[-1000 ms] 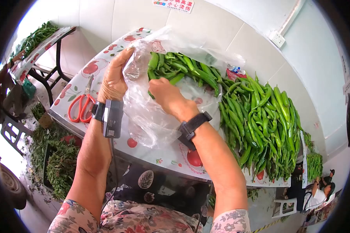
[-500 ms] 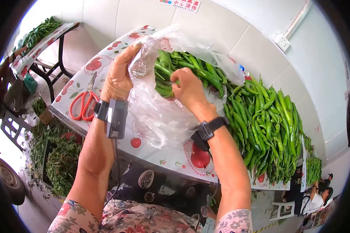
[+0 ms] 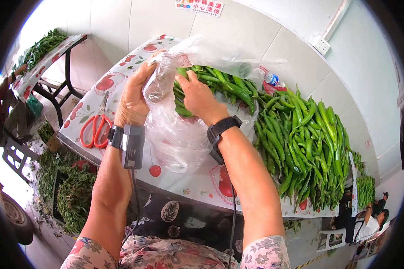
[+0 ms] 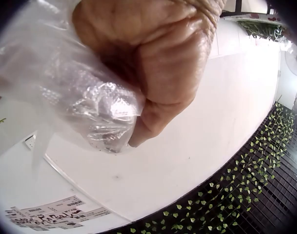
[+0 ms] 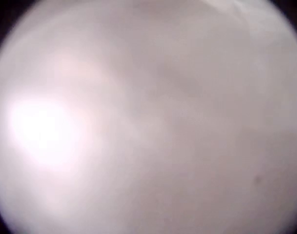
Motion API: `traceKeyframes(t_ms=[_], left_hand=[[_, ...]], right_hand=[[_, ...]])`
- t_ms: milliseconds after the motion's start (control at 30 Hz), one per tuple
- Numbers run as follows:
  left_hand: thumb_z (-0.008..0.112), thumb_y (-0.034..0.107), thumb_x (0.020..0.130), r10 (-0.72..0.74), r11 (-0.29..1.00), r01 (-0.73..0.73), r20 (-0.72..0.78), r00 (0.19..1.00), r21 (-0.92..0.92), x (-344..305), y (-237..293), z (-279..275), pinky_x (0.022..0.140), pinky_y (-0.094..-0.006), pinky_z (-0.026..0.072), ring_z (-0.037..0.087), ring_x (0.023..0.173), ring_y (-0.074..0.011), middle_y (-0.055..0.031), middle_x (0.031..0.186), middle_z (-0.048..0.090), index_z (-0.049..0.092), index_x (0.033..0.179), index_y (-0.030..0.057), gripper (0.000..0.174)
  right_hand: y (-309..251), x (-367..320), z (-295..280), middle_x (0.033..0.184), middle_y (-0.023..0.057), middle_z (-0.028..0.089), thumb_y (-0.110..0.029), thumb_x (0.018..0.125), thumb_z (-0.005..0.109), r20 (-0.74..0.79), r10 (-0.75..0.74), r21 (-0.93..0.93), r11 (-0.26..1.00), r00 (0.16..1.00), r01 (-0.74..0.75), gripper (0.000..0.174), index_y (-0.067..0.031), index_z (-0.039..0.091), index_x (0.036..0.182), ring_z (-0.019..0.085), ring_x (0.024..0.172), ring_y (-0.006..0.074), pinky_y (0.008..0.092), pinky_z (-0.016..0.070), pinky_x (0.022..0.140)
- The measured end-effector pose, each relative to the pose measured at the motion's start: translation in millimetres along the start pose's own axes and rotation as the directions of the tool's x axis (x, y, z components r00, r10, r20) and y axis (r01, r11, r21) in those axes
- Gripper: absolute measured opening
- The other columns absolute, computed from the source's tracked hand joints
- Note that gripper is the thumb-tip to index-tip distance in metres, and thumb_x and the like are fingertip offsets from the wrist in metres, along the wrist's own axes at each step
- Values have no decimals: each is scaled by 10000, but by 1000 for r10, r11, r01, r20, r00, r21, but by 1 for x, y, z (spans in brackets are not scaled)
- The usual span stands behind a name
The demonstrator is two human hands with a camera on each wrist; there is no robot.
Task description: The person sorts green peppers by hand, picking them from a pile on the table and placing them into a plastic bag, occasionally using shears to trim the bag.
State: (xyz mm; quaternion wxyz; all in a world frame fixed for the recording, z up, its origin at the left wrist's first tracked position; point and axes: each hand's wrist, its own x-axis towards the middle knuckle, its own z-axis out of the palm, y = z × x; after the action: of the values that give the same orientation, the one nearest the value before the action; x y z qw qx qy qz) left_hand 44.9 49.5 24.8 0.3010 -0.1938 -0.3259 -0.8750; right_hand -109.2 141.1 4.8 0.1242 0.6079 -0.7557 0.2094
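Observation:
My left hand (image 3: pixel 134 96) grips the gathered edge of a clear plastic bag (image 3: pixel 179 148), fingers behind the film and thumb toward the front. In the left wrist view, crumpled bag film (image 4: pixel 90 107) bunches against the left hand (image 4: pixel 163 58). The bag lies on its side with its mouth spread wide. Long green chili peppers (image 3: pixel 229 85) lie in a row inside it. My right hand (image 3: pixel 199 96) reaches into the mouth, its bent fingers among the peppers at the left end; I cannot tell whether they grip one. The right wrist view is whitish blur.
A large heap of green chili peppers (image 3: pixel 305 143) covers the table's right side. Red-handled scissors (image 3: pixel 95 130) lie left of my left wrist. A bottle (image 3: pixel 273 80) lies behind the bag. Another table (image 3: pixel 54 56) with greens stands far left; leafy cuttings (image 3: pixel 76 193) pile on the floor.
My right hand first moved right with curled fingers, away from the peppers' left end, then back left and up onto them. The left hand keeps its hold on the bag edge.

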Motion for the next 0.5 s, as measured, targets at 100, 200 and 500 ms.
traceKeyframes(t_ms=[100, 200, 500], left_hand=[[546, 182, 884, -20, 1000, 20, -3, 1000, 23, 2, 0, -5, 933, -304, 448, 572, 1048, -167, -79, 1153, 598, 520, 1225, 6, 385], [546, 191, 884, -10, 997, 20, -115, 993, 79, 2, 1, 1, 937, -309, 446, 574, 1045, -168, -79, 1145, 602, 525, 1219, 9, 382], [535, 221, 885, -17, 995, 35, -193, 981, 91, -3, 0, 17, 932, -300, 448, 578, 1034, -161, -73, 1131, 613, 550, 1188, 17, 366]], right_hand=[[10, 5, 0, 1196, 231, 498, 27, 679, 531, -50, 17, 131, 991, 999, -10, 486, -52, 492, 1158, 558, 975, 396, 432, 461, 827], [13, 6, -10, 1087, 209, 566, 27, 665, 509, -78, 54, 234, 972, 995, -34, 429, -51, 507, 1087, 559, 949, 384, 420, 454, 789], [-1, -34, -77, 936, 206, 601, -2, 672, 539, 133, 246, 298, 914, 960, -275, 435, -70, 527, 1102, 566, 894, 372, 403, 436, 786]])
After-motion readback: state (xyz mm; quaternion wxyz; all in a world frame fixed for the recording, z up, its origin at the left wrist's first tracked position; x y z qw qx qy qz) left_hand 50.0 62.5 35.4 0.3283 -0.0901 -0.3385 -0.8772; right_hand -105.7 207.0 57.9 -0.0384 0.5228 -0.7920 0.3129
